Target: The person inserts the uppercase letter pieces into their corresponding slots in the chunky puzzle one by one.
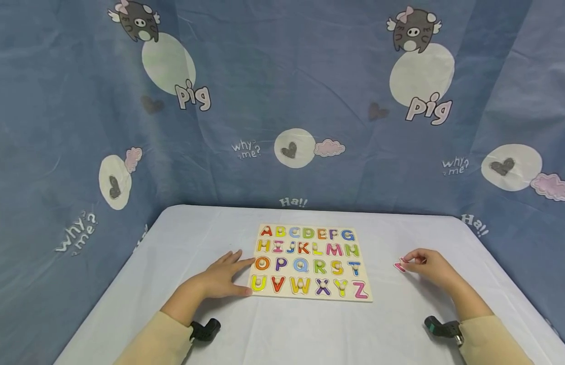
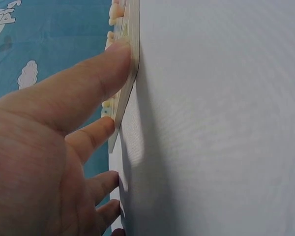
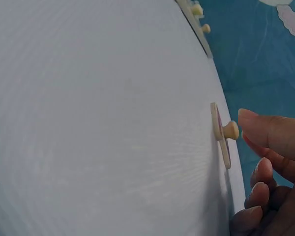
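Observation:
A wooden alphabet puzzle board lies on the white table, with coloured letter pieces bearing small knobs. My left hand rests at its left edge, fingers spread. In the left wrist view the thumb and a fingertip touch the board's side. To the right of the board a small pink letter piece, apparently a Z, lies flat on the table. My right hand is over it. In the right wrist view its thumb and index finger are parted just beside the piece's wooden knob, seemingly without pinching it.
The pink Z spot at the board's lower right shows no knob. A white cloth covers the table. Behind it hangs a blue patterned curtain. Black wrist devices sit at both cuffs.

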A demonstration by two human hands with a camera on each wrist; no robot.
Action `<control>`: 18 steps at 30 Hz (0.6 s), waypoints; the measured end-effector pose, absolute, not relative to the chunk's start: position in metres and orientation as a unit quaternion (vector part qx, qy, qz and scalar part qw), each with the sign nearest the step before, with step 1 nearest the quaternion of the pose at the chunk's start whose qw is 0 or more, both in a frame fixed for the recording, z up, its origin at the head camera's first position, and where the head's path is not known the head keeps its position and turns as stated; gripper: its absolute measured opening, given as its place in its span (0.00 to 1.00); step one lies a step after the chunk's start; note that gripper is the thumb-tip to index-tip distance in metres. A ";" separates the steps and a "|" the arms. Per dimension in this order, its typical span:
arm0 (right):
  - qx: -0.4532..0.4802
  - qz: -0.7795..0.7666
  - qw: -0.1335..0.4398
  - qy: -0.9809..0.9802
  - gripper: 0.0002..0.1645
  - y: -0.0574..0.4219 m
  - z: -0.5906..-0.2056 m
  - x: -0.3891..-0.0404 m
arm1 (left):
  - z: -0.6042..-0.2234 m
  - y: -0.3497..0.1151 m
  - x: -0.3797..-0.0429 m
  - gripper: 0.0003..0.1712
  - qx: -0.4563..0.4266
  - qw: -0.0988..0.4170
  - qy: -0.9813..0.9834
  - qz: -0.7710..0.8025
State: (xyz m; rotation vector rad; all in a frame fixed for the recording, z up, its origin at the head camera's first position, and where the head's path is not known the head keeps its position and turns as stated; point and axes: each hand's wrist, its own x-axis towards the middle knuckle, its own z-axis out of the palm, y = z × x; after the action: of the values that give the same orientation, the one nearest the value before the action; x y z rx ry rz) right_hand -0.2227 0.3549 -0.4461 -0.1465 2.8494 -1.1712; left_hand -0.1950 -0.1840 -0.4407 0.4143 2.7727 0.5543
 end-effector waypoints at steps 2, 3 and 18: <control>-0.042 -0.380 0.034 0.923 0.14 0.357 -0.449 -0.223 | -0.442 -0.184 -0.195 0.51 0.143 0.141 0.961 0.191; -0.040 -0.380 0.035 0.923 0.15 0.357 -0.449 -0.224 | -0.442 -0.184 -0.195 0.51 0.143 0.141 0.961 0.191; -0.028 -0.346 0.043 0.937 0.15 0.351 -0.451 -0.228 | -0.440 -0.183 -0.194 0.51 0.136 0.143 0.962 0.189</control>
State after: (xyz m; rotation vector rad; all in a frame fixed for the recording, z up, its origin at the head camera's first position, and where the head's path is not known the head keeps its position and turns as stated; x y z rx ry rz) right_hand -0.2279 0.3506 -0.4508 -0.0845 2.8645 -1.0593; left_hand -0.1937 -0.1831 -0.4402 0.3922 2.7738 0.5447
